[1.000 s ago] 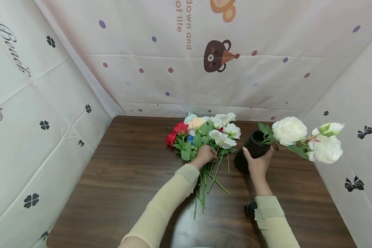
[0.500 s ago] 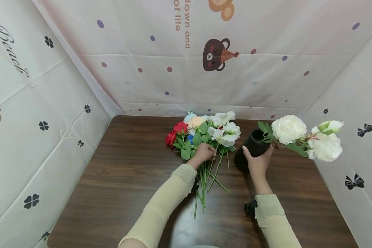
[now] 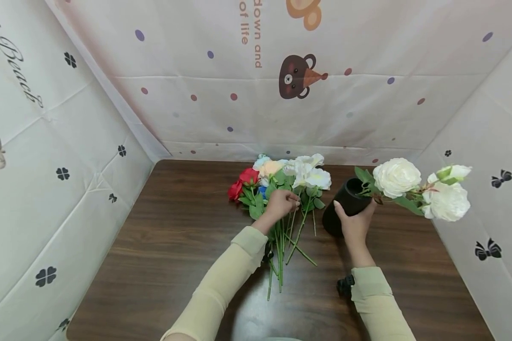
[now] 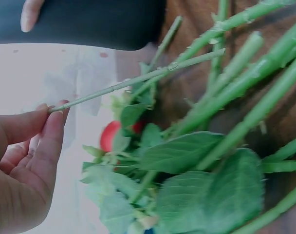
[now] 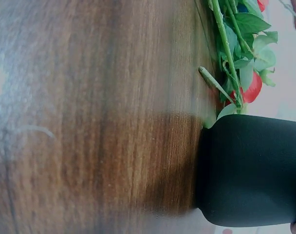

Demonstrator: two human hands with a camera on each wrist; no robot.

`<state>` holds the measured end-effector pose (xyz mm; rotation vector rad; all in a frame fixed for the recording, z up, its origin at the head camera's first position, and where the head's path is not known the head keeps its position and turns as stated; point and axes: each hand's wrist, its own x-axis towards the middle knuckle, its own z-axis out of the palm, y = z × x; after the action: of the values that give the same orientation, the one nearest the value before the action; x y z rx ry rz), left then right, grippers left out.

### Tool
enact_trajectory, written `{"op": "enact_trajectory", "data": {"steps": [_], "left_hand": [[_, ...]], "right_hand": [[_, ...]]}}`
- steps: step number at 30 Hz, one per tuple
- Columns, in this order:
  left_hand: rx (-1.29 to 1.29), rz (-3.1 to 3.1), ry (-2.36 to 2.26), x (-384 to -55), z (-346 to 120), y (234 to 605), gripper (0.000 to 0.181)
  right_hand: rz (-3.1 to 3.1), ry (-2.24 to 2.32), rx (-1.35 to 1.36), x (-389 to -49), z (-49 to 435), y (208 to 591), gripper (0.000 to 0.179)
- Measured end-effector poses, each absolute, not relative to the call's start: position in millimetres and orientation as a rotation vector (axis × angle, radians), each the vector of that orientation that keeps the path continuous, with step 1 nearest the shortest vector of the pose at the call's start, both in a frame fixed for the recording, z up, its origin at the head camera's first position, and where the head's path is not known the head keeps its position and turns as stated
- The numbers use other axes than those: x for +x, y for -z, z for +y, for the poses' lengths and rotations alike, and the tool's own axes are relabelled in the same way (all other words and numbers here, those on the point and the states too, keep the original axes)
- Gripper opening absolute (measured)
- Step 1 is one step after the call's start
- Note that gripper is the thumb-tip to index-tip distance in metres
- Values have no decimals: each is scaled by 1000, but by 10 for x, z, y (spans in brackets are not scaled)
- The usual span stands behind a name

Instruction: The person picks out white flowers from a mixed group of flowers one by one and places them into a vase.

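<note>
My left hand (image 3: 280,204) pinches a thin green flower stem (image 4: 123,86) between thumb and fingertips, above the pile. A white flower (image 3: 317,178) appears to top that stem. Under the hand lie several loose artificial flowers, with red roses (image 3: 241,183), a peach bloom (image 3: 270,167) and bare stems (image 3: 280,265) pointing toward me. My right hand (image 3: 357,228) grips a black vase (image 3: 333,222) around its side, thumb at the near left. White roses (image 3: 397,177) lean out of its mouth to the right. In the right wrist view the vase's base meets the table.
Everything stands on a dark wooden table (image 3: 166,246). Printed white cloth (image 3: 187,113) hangs behind it and along both sides. A pale rounded edge (image 3: 283,339) shows at the bottom of the head view.
The left hand has risen slightly away from me, pinching the stem, and the white flower has shifted among the other blooms. The right hand and the vase have stayed put.
</note>
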<state>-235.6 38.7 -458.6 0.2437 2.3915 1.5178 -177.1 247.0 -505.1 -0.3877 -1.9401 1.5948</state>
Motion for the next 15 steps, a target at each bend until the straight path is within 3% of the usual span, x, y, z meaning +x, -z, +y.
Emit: {"op": "enact_trajectory", "data": {"steps": [7, 15], "left_hand": [[335, 2547, -1524, -2306, 409, 4316, 10], [643, 2741, -1496, -2189, 440, 3882, 44]], "right_hand": [[-1923, -1588, -318, -1779, 2478, 5071, 92], [-1922, -1619, -336, -1689, 2370, 4868, 89]]}}
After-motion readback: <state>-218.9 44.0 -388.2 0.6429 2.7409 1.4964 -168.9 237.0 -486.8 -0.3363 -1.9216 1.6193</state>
